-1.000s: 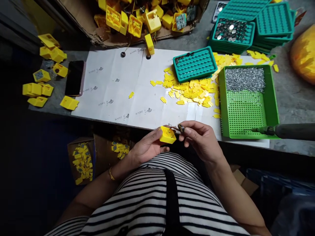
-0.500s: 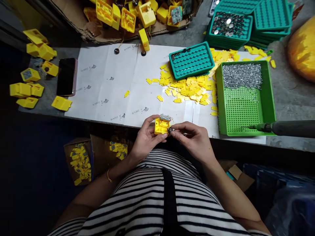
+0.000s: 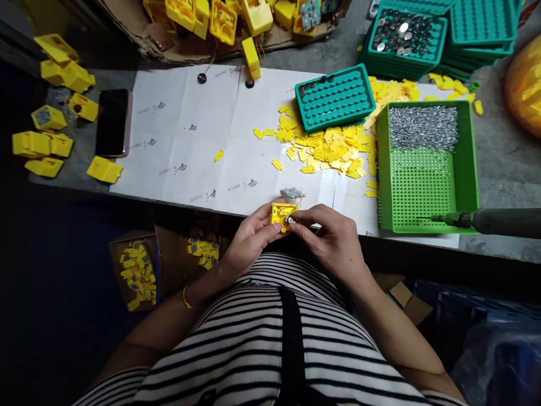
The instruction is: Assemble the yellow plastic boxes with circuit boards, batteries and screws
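Near the table's front edge, my left hand (image 3: 253,237) is closed around a small yellow plastic housing (image 3: 276,212), its hollow inside facing up. A grey circuit board (image 3: 292,193) sticks out beyond the housing's far side, joined to it by thin wires. Between thumb and forefinger, my right hand (image 3: 332,234) pinches a small round speaker (image 3: 289,220), its silvery face showing, at the right part of the housing's opening. Whether the speaker touches the housing floor I cannot tell.
Small yellow plastic tabs (image 3: 333,151) lie heaped around a teal tray (image 3: 336,98). A green basket (image 3: 473,169) holds metal screws, with an electric screwdriver (image 3: 507,220) across its front. A phone (image 3: 113,123) lies left; a cardboard box (image 3: 177,53) of yellow housings stands behind.
My right hand has brought the speaker left over the housing and turned it so its silvery face shows. The circuit board has swung outward, away from the housing.
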